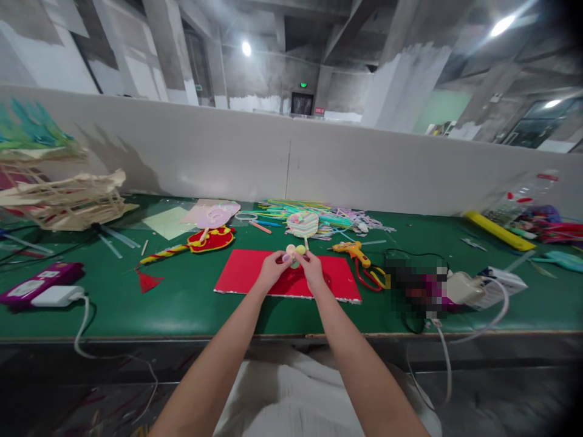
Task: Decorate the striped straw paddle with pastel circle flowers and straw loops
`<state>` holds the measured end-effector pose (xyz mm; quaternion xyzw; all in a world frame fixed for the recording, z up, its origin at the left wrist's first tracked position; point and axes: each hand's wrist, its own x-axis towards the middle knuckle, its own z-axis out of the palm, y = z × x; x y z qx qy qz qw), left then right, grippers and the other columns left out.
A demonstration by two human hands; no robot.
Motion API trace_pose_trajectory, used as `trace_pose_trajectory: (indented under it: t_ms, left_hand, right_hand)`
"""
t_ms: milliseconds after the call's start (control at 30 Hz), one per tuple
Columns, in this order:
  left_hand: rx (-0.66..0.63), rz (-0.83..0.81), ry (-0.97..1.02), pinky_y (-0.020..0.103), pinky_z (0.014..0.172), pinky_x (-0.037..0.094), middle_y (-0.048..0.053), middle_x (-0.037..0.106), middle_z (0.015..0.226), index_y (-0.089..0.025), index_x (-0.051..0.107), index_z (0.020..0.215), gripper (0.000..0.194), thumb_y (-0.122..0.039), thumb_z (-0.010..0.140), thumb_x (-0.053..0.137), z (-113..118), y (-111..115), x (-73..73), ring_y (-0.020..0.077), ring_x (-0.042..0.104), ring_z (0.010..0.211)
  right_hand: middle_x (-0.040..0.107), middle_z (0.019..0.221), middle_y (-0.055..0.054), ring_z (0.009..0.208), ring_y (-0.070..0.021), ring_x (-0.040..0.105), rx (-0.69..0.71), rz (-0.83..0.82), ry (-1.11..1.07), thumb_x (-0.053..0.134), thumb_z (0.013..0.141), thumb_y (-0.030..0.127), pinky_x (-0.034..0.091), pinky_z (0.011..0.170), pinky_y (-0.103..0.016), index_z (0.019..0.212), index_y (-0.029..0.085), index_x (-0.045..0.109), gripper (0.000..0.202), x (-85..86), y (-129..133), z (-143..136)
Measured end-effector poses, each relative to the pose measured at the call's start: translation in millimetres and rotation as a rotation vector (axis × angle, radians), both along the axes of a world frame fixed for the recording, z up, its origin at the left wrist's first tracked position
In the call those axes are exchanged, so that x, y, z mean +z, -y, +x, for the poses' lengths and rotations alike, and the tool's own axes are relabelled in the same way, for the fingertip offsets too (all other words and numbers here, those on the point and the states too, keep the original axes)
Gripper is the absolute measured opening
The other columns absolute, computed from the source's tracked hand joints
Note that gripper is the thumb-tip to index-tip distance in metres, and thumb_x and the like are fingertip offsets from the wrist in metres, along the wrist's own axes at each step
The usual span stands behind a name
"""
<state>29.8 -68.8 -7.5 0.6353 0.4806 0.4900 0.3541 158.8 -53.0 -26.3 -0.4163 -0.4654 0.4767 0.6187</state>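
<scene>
Between my two hands is a small flower of round pastel petals (pixel 290 249), pink, yellow, lilac and green. My left hand (pixel 272 267) pinches its left side, and my right hand (pixel 312 267) pinches its right side. Both hands are above a red rectangular board (pixel 241 270) with a rough white front edge. Just behind them lies a striped pastel fan (pixel 303 225) with a short handle. To the right is a yellow hot glue gun (pixel 354 250), beside red-and-yellow-handled pliers (pixel 371 278). A red fan with yellow trim (pixel 211 241) and a tassel lies to the left.
Pipe cleaners (pixel 328 213) are heaped at the back near a white partition (pixel 204 145). Purple power strips with white plugs (pixel 57 295) and trailing cables lie left and right. A stick model (pixel 68 197) stands far left, a plastic bottle (pixel 523 197) far right. The green table (pixel 182 315) ends before my lap.
</scene>
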Motion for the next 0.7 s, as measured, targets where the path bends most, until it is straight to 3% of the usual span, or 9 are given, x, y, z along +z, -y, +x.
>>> trace_pose_trajectory:
  t_ms: [433,567,700]
  left_hand:
    - [0.014,0.003,0.037,0.026,0.068,0.043,0.003,0.065,0.075,-0.015,0.065,0.08,0.03,-0.042,0.067,0.06,-2.2,-2.1,-2.3,0.0173,0.056,0.072]
    - [0.005,0.006,0.064,0.025,0.066,0.044,0.002,0.064,0.076,-0.014,0.063,0.086,0.034,-0.036,0.06,0.066,0.4,-0.3,0.6,0.0166,0.056,0.072]
    - [0.008,-0.005,0.067,0.024,0.063,0.044,0.001,0.063,0.071,-0.014,0.064,0.081,0.032,-0.04,0.064,0.064,0.0,0.7,1.2,0.0155,0.055,0.068]
  right_hand:
    - [0.067,0.083,-0.004,0.077,-0.0172,0.058,0.006,-0.003,-0.023,0.068,0.059,0.037,0.045,0.075,-0.03,0.085,0.014,0.065,0.034,5.3,4.2,-0.8]
    - [0.066,0.08,-0.004,0.075,-0.0175,0.057,0.001,-0.004,-0.016,0.068,0.058,0.039,0.046,0.073,-0.031,0.083,0.014,0.065,0.035,4.3,3.7,-0.8]
    - [0.065,0.077,-0.003,0.073,-0.0165,0.057,0.015,0.002,-0.005,0.068,0.058,0.04,0.046,0.07,-0.029,0.081,0.015,0.065,0.035,3.7,3.2,-0.8]
